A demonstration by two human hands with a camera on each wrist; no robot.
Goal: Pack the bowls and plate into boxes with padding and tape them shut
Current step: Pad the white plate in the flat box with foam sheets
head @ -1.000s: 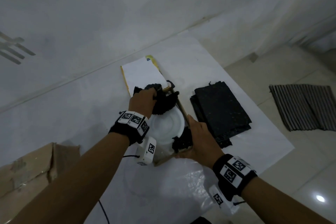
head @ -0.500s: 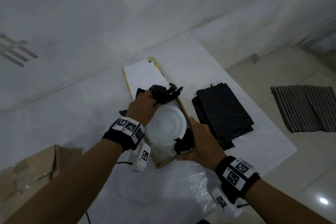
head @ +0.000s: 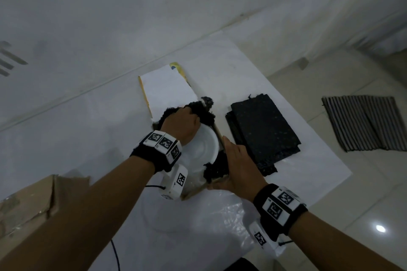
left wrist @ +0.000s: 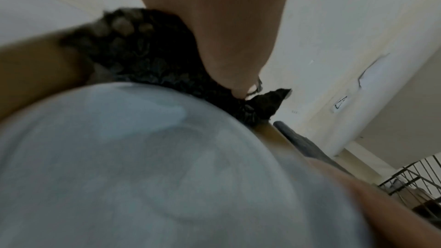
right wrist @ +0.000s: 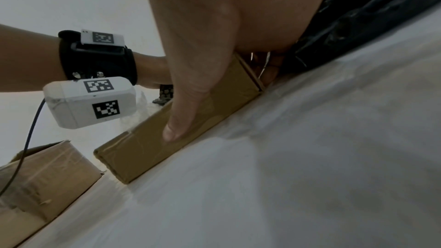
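A white plate (head: 202, 147) lies upside down in a small cardboard box (head: 193, 193) on the white sheet, with black padding (head: 203, 112) bunched at the far side and more at the near right corner. My left hand (head: 182, 125) is at the far edge of the plate, its fingers curled into the padding. In the left wrist view a fingertip (left wrist: 238, 90) presses the padding (left wrist: 148, 54) against the plate (left wrist: 143, 157). My right hand (head: 240, 169) grips the box's near right corner, with the thumb (right wrist: 186, 110) on the near wall (right wrist: 143, 148).
The box's white flap (head: 167, 92) lies open beyond it. A stack of black padding sheets (head: 262, 130) lies right of the box. A larger cardboard box (head: 28, 200) stands at the left. Crumpled clear plastic (head: 209, 222) lies in front. A striped mat (head: 363, 123) is on the tiles.
My left hand has shifted along the plate's far edge and drawn the padding lower and tighter against the far right corner. My right hand has kept its hold on the box.
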